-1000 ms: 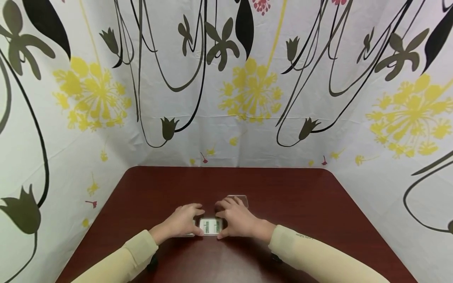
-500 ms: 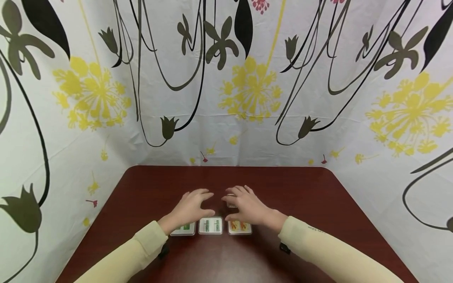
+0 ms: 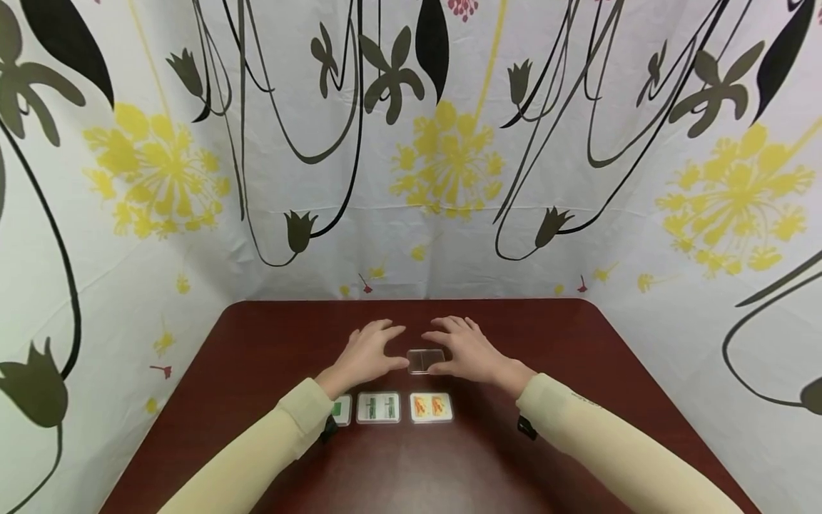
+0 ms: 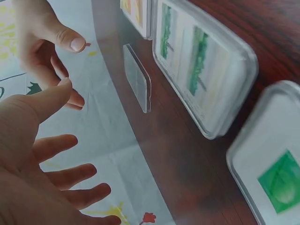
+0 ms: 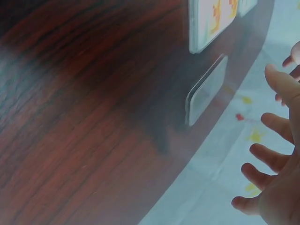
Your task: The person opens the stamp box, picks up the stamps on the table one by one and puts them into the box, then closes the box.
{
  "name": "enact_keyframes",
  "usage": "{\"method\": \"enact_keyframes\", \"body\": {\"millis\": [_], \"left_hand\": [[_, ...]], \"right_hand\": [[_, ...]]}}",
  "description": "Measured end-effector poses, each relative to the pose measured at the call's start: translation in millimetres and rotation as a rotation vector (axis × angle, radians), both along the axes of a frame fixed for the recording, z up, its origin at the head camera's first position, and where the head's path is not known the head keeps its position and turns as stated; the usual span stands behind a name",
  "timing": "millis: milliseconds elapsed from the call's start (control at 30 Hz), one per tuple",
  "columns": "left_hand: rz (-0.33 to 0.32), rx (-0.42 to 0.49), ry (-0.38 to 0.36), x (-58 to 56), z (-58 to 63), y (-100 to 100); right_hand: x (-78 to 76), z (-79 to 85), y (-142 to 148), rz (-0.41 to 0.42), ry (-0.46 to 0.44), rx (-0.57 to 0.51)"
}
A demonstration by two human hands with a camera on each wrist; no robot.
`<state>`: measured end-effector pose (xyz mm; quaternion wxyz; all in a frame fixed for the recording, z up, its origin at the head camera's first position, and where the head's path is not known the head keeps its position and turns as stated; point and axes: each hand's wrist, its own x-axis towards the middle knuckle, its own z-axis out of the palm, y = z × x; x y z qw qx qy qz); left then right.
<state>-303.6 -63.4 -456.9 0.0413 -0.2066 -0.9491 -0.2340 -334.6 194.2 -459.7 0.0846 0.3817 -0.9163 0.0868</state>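
Observation:
In the head view my left hand (image 3: 369, 353) and right hand (image 3: 474, 351) hover with fingers spread, one on each side of a flat transparent plastic case (image 3: 419, 362) lying on the table. Neither hand holds anything. The right thumb overlaps the case's right end in this view. Closer to me is a row of three clear-edged flat cases: one with a green picture (image 4: 283, 183), a middle one with two green tree pictures (image 3: 379, 407), and one with two orange pictures (image 3: 432, 407). My left forearm partly hides the green-picture case in the head view.
The dark reddish-brown table (image 3: 424, 471) has rounded far corners. White cloth (image 3: 359, 271) printed with flowers and stems hangs behind it and along both sides. A small black device (image 3: 526, 427) sits under my right wrist.
Both hands have lifted off the near row and moved away from me toward the transparent case. The orange-picture case, hidden under the right hand at first, now shows fully.

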Motion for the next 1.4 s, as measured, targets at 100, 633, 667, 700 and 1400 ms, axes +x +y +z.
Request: {"method": "enact_keyframes", "body": {"millis": [100,633,667,700,1400], "left_hand": [[0.006,-0.022,-0.015,-8.5,-1.8,5],[0.012,-0.077,-0.148,-31.5,-34.1,26],[0.014,-0.08,-0.149,-32.1,-35.5,27],[0.015,-0.082,-0.151,-32.7,-36.7,27],[0.029,-0.058,-0.169,-31.6,-42.2,29]], "right_hand": [[-7.4,-3.2,6,-0.012,-0.028,0.002],[-27.2,-33.6,22,-0.154,-0.206,0.021],[-27.4,-34.4,22,-0.158,-0.214,0.017],[-27.6,-35.3,22,-0.164,-0.222,0.019],[-31.4,-46.9,25,-0.175,-0.239,-0.038]]}}
